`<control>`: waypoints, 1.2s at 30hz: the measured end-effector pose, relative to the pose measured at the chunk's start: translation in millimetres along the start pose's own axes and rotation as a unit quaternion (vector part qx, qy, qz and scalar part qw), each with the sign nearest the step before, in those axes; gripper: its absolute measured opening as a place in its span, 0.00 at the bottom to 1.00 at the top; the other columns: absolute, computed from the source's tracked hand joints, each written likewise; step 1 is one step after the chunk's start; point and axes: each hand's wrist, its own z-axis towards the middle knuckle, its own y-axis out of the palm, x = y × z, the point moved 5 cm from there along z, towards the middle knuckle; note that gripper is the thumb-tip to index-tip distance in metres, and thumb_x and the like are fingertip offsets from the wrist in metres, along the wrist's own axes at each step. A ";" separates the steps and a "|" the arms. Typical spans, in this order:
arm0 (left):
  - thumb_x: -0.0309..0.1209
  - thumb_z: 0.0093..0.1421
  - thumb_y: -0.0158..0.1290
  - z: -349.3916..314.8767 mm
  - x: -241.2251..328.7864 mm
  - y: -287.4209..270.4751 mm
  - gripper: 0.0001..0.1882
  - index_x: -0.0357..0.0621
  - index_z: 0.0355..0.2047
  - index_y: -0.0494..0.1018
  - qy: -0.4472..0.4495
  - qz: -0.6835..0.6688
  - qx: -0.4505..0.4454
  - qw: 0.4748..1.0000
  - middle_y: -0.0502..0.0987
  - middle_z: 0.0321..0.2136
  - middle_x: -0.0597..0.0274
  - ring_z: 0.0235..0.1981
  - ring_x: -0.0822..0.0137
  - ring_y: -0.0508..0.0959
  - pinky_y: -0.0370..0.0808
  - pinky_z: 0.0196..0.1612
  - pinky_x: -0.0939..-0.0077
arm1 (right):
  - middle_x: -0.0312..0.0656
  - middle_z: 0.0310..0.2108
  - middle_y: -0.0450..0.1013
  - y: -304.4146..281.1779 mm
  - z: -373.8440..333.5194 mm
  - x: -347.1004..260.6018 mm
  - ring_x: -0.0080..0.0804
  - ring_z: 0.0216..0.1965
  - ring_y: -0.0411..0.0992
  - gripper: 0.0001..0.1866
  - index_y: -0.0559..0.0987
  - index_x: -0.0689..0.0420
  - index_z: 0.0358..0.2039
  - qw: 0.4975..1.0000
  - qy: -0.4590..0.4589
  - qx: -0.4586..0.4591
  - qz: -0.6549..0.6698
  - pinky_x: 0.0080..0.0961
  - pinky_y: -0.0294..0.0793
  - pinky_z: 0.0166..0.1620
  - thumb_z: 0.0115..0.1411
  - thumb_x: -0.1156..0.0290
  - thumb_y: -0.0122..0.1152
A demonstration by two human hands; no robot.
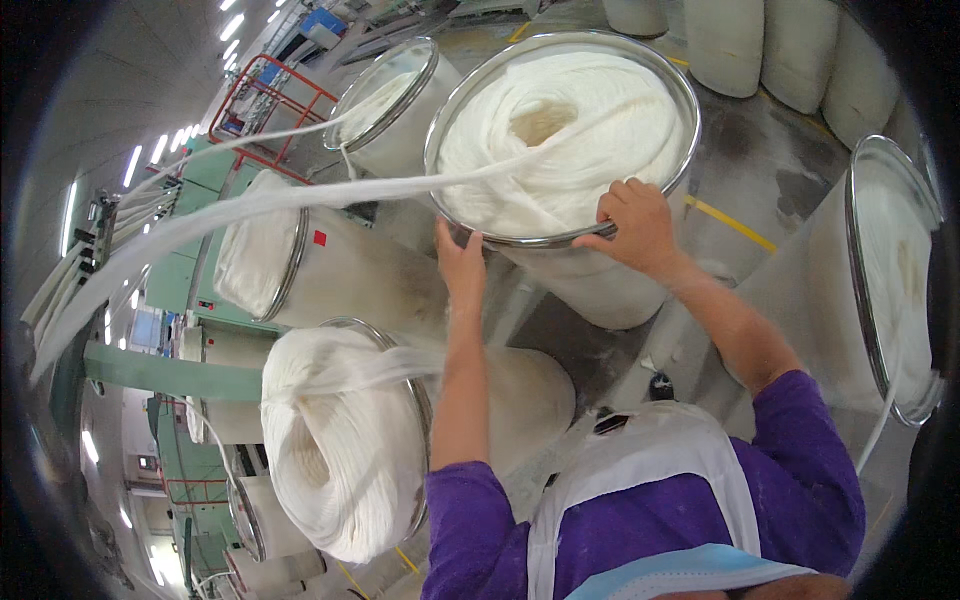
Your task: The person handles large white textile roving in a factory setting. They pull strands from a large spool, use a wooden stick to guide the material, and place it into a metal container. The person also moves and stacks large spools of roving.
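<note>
A tall, whitish sliver can [590, 285] with a shiny metal rim stands in front of me, filled with coiled white fibre sliver [620, 130] around a central hole. My left hand [461, 265] is closed on the near left part of the rim, its fingertips partly hidden. On the near right part, my right hand [638, 228] grips the same rim, fingers curled over it beside the coils. From the coils a thick loose strand of sliver [300, 195] stretches left, above my left hand, toward the machine side.
Close on the left, another can's sliver [340, 450] bulges over its rim. Behind it stands a can with a red square [330, 250]. A further can [890, 260] is at the right. Green machinery [190, 240], a red railing [265, 90] and several pale cans [725, 45] lie beyond.
</note>
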 end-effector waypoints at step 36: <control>0.42 0.64 0.47 -12.0 -23.7 -38.8 0.17 0.41 0.43 0.71 0.075 -0.672 0.084 0.732 0.76 0.40 0.58 0.42 0.62 0.75 0.71 0.51 0.63 | 0.36 0.25 0.66 20.3 16.0 -23.6 0.35 0.30 0.68 0.17 0.72 0.53 0.23 0.999 -0.013 -0.035 0.034 0.32 0.69 0.30 0.42 0.57 0.69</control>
